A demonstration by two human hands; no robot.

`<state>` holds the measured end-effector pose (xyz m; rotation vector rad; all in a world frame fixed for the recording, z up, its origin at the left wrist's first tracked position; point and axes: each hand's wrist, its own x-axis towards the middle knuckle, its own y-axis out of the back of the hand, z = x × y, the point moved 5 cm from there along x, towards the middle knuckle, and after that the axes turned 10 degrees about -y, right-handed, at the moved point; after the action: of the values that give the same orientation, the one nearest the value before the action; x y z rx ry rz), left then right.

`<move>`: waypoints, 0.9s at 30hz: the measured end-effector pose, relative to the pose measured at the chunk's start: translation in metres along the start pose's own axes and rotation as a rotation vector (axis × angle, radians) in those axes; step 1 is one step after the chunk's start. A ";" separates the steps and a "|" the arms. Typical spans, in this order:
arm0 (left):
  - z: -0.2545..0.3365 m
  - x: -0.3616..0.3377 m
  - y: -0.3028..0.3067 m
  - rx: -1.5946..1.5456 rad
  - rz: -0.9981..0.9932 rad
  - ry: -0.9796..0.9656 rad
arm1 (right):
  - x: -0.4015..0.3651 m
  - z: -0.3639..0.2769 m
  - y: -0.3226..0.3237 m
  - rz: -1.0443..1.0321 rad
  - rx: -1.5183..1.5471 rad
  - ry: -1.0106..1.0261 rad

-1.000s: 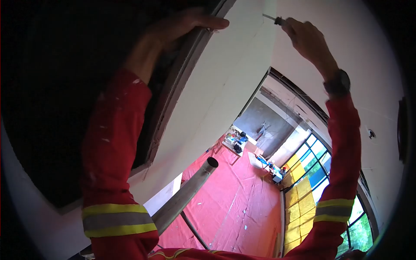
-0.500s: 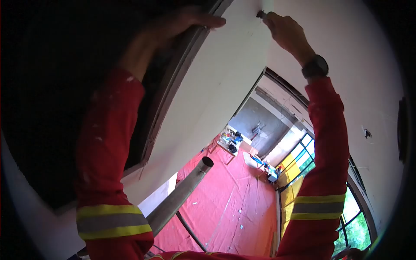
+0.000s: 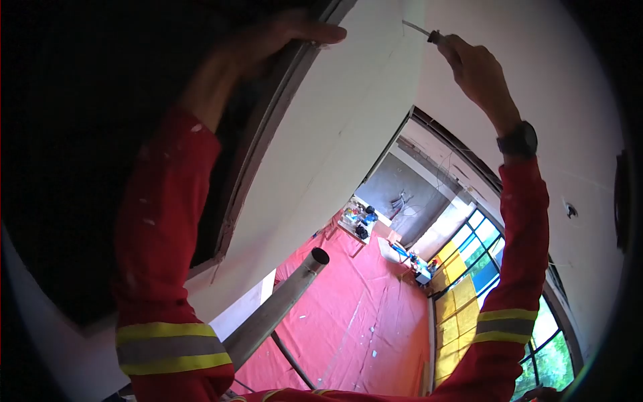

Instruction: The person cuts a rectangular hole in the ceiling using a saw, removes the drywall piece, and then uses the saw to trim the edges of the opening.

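My right hand [image 3: 479,70] is wrapped round the handle of a screwdriver [image 3: 417,28]. Its thin shaft points left, with the tip at the white ceiling panel [image 3: 348,100]. A dark watch sits on that wrist. At the upper left, my left hand [image 3: 281,33] grips the brown edge [image 3: 268,127] of a dark opening. The thumb lies across the edge onto the white surface, while the other fingers are lost in the dark. Both arms are raised, in red sleeves with yellow and grey bands.
Below me a metal pole [image 3: 278,301] rises at a slant. Red sheeting [image 3: 341,315] covers the floor far down. Tables with assorted items [image 3: 358,218] stand at the back. Windows [image 3: 475,248] line the right side, and a wire end [image 3: 570,210] pokes from the white surface.
My right hand has moved right and slightly down, drawing the screwdriver back so that its shaft now shows. My left hand has stayed at the edge.
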<state>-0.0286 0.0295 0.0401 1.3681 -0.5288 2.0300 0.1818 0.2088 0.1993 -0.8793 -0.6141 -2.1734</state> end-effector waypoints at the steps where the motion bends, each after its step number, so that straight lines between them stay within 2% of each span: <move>1: 0.002 0.002 -0.002 -0.008 -0.038 0.034 | 0.000 0.006 -0.001 -0.001 -0.017 -0.060; 2: 0.008 0.000 0.000 -0.023 -0.069 0.026 | 0.007 0.010 0.000 0.003 -0.038 -0.099; 3: 0.017 -0.005 -0.004 -0.052 -0.098 0.018 | 0.009 0.005 0.003 0.082 -0.015 -0.033; 4: 0.023 -0.007 -0.013 -0.079 -0.152 0.012 | 0.000 0.006 0.005 0.054 -0.031 0.005; 7: 0.020 -0.007 -0.012 -0.050 -0.014 -0.007 | -0.011 -0.008 0.007 -0.007 -0.077 0.107; 11: 0.021 -0.003 -0.008 -0.078 -0.118 0.033 | -0.004 -0.015 0.009 -0.108 0.004 -0.032; 15: 0.033 -0.015 -0.017 -0.089 -0.043 -0.020 | 0.040 -0.043 -0.035 0.059 -0.093 0.056; 18: 0.023 -0.006 -0.019 -0.123 -0.067 -0.039 | 0.016 -0.027 -0.022 -0.129 -0.099 -0.054; 19: 0.024 -0.003 -0.017 -0.136 -0.088 -0.068 | 0.003 -0.024 -0.008 -0.135 -0.061 -0.019; 22: 0.020 -0.005 -0.006 -0.068 -0.188 0.054 | 0.003 -0.016 -0.010 -0.155 -0.001 -0.014; 23: 0.021 -0.003 -0.007 -0.011 -0.154 0.046 | 0.017 -0.019 -0.037 0.058 -0.123 0.135; 24: 0.022 0.000 -0.008 0.046 -0.120 0.041 | 0.022 -0.031 -0.034 0.016 -0.087 0.017; 26: 0.008 -0.010 -0.001 0.207 0.123 -0.056 | 0.020 -0.024 -0.033 0.015 0.025 0.041; 27: 0.004 -0.008 0.000 0.145 0.051 -0.019 | 0.016 -0.022 -0.026 0.010 0.049 0.083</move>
<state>-0.0236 0.0245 0.0340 1.4739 -0.4365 2.1341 0.1453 0.2047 0.1925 -0.7612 -0.6185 -2.1644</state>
